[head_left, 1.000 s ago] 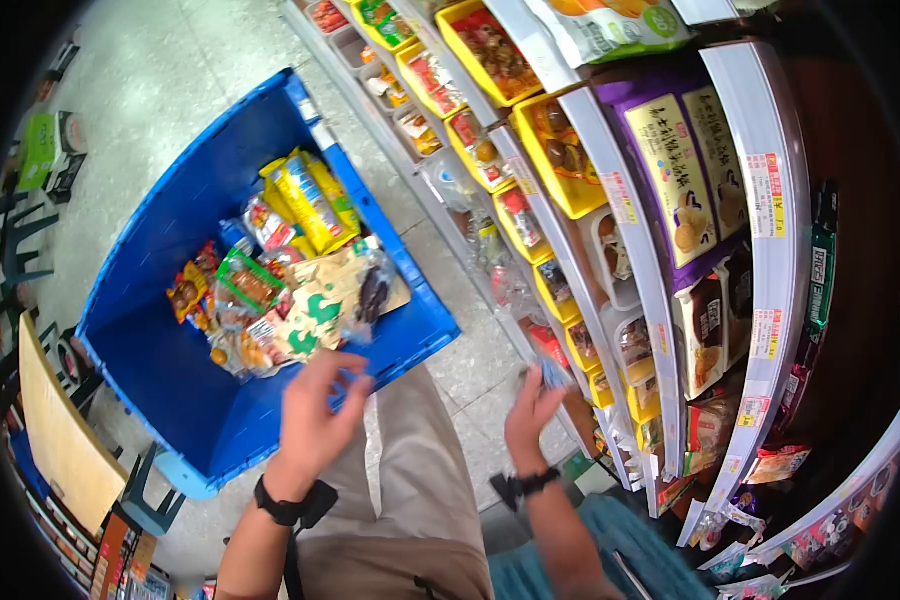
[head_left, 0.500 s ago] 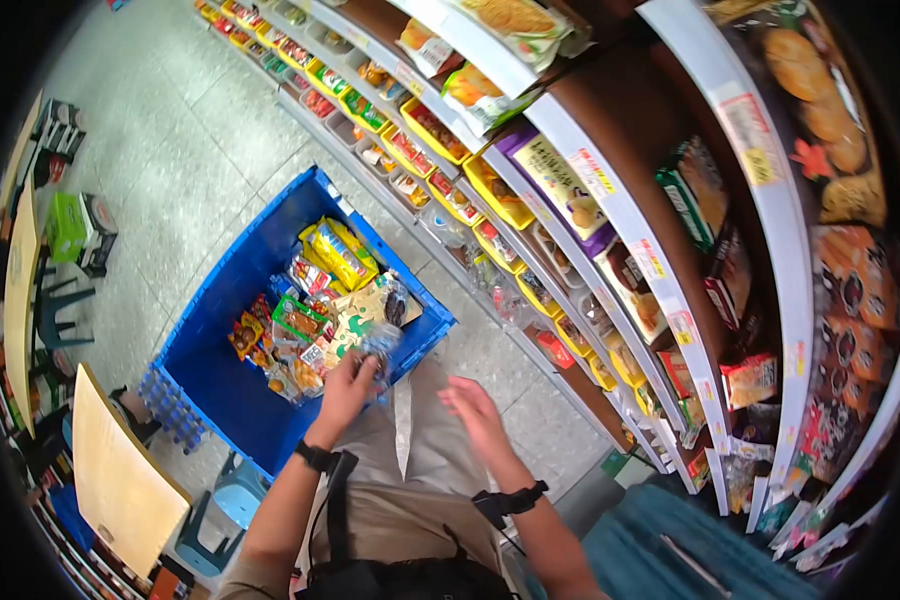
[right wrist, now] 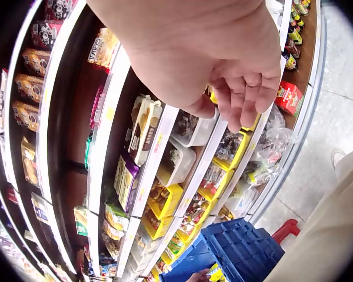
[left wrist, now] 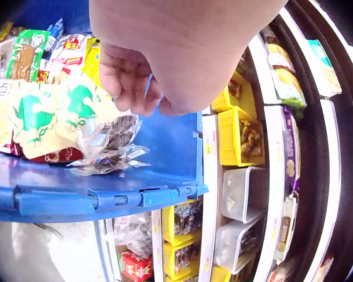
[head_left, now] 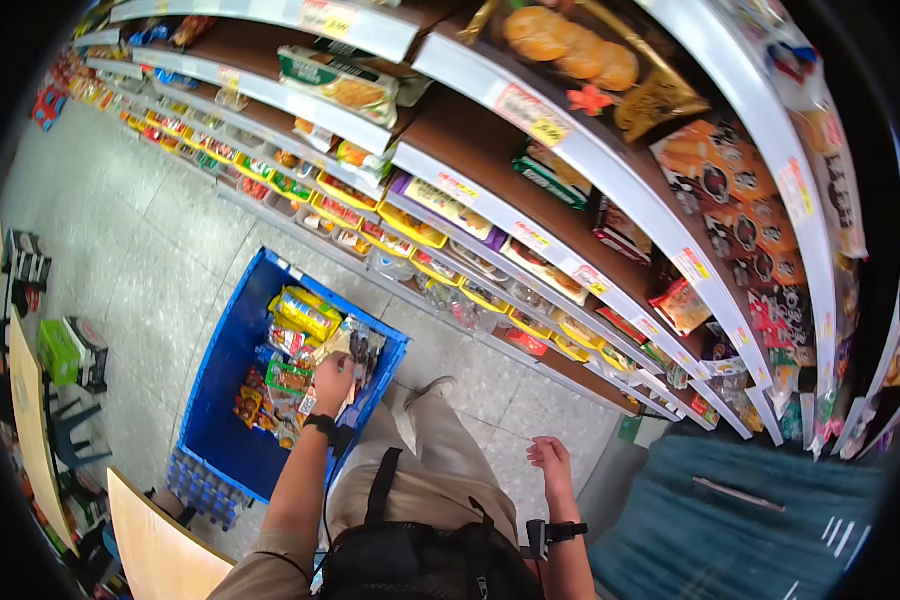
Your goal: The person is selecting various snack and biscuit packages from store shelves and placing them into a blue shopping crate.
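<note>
My left hand hovers over the blue crate, its fingers loosely bent around nothing visible. Below its fingertips in the left wrist view, small clear packets with dark contents lie in the crate. Close by is a cream snack bag with green print. Yellow snack bags and a green-edged packet share the crate. My right hand hangs apart to the right with relaxed fingers, holding nothing; in the right wrist view it overlaps the shelf bins.
Long shelves of packaged snacks run along the far side and right, with yellow bins on the lower levels. A teal cloth-like surface lies at right, wooden tabletops at left. Bottles stand against the crate.
A small clear packet, first at my right hand, then in my left over the crate, has left my hand and lies among the goods. The right hand has drawn back; the view has turned.
</note>
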The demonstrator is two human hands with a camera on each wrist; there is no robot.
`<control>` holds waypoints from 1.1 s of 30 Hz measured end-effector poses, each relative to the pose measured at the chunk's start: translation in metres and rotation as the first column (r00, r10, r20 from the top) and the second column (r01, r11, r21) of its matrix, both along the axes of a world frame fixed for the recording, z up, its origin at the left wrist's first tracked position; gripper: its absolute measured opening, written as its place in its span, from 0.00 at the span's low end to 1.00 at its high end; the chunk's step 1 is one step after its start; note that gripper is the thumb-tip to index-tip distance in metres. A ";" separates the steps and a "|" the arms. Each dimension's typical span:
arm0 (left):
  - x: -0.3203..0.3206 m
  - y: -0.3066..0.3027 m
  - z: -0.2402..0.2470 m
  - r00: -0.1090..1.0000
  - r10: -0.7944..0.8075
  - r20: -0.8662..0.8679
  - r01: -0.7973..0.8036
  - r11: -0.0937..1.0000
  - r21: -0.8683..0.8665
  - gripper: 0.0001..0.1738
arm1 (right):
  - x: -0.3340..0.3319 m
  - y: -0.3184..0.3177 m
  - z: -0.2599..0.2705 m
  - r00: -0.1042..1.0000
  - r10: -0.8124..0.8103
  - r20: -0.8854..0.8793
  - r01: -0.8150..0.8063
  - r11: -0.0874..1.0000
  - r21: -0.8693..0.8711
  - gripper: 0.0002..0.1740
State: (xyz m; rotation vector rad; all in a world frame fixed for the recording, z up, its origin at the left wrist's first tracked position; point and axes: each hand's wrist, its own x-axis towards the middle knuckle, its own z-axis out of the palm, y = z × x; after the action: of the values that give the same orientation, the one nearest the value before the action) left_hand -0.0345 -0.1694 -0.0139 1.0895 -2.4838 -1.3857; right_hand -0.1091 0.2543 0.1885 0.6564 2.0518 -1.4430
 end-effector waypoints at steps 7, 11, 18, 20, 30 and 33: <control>-0.051 0.040 0.076 0.991 -0.131 -0.040 0.134 0.988 0.080 0.09 | -0.022 -0.006 0.012 0.978 -0.107 -0.180 0.086 0.989 -0.124 0.12; -0.114 0.090 0.135 0.894 -0.418 -0.161 0.427 0.904 0.025 0.09 | -0.048 -0.006 0.010 0.982 -0.015 -0.190 -0.041 0.958 -0.285 0.10; -0.184 0.140 0.138 0.830 -0.556 -0.046 0.508 0.787 -0.349 0.18 | -0.113 0.042 0.020 0.942 0.073 -0.328 -0.185 0.927 -0.326 0.10; -0.217 0.146 0.121 0.815 -0.579 -0.016 0.514 0.735 -0.442 0.21 | -0.124 0.057 0.023 0.947 0.000 -0.321 -0.116 0.933 -0.341 0.10; -0.342 0.167 0.009 0.840 -0.500 0.211 0.513 0.605 -0.608 0.23 | -0.042 0.158 -0.008 0.973 -0.149 -0.174 0.130 0.984 -0.120 0.10; -0.375 0.163 -0.076 0.883 -0.159 -0.441 0.276 0.937 0.214 0.29 | -0.021 0.175 -0.016 0.953 -0.297 -0.067 0.290 0.952 -0.100 0.10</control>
State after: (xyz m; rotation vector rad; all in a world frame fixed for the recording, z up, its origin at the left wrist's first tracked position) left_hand -0.4095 -0.0061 -0.0898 0.4694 -2.1937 -1.8395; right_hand -0.1301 0.4289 0.1721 0.9105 1.9992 -1.7431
